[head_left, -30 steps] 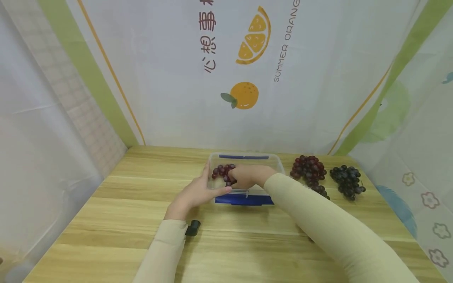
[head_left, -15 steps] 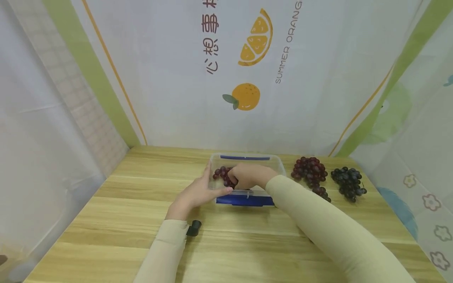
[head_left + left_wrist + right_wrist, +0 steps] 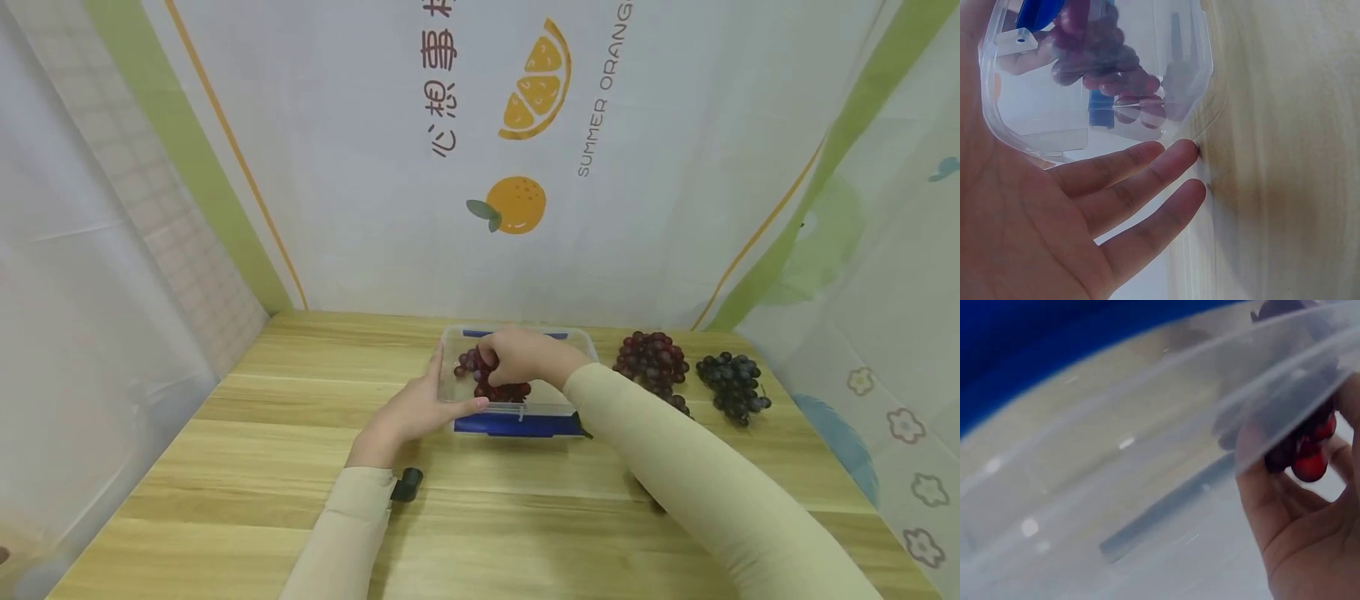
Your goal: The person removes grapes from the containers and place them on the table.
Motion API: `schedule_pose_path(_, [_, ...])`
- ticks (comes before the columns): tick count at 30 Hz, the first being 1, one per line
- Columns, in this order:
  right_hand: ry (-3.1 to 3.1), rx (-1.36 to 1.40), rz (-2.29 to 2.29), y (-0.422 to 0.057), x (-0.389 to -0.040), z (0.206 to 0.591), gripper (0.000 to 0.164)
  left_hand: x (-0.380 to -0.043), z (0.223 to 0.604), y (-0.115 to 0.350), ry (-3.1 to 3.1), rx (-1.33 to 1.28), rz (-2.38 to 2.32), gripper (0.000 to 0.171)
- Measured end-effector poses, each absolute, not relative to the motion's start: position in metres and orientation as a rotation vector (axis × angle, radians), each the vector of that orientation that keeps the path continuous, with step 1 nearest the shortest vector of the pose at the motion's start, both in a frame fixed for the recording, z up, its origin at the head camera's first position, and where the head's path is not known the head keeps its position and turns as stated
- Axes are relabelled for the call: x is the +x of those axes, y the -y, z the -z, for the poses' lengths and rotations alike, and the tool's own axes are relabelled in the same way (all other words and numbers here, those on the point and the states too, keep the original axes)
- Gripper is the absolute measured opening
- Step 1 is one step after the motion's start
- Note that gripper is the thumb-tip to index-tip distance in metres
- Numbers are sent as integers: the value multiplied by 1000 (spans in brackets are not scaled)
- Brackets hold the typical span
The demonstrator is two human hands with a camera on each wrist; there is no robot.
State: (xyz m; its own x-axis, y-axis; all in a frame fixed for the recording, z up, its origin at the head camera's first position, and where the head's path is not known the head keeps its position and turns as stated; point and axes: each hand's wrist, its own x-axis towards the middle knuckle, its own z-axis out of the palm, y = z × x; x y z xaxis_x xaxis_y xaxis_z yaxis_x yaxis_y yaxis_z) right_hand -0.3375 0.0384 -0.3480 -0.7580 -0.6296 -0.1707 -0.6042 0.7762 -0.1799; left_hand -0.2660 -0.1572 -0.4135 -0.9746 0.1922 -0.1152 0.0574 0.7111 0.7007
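A clear plastic food container (image 3: 551, 406) with blue latches (image 3: 517, 426) stands toward the back of the table. My left hand (image 3: 420, 408) steadies its left front corner, thumb along the front rim and straight fingers against the side; the left wrist view shows three fingers (image 3: 1132, 187) extended beside the clear wall. Inside lies a bunch of red grapes (image 3: 506, 392). Reaching in from the right, my right hand (image 3: 521, 354) has its fingers curled at the bunch. In the right wrist view, red grapes (image 3: 1310, 464) show between its thumb and fingers, partly hidden by the container wall.
A bunch of red grapes (image 3: 651, 358) lies right of the container, partly behind my right sleeve (image 3: 675, 458). Farther right is a bunch of black grapes (image 3: 733, 386). A dark thing shows beneath the sleeve. A printed curtain (image 3: 375, 208) rises behind the wooden table (image 3: 225, 467).
My right hand has risen slightly and moved back inside the container, showing more red grapes near its front wall. My left hand has stayed on the corner.
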Motion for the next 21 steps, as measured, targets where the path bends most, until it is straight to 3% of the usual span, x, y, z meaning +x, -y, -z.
schedule_pose_path(21, [-2825,-826,614,-55,-333,316,13,-262,412,145,-2750,169,-1142,127])
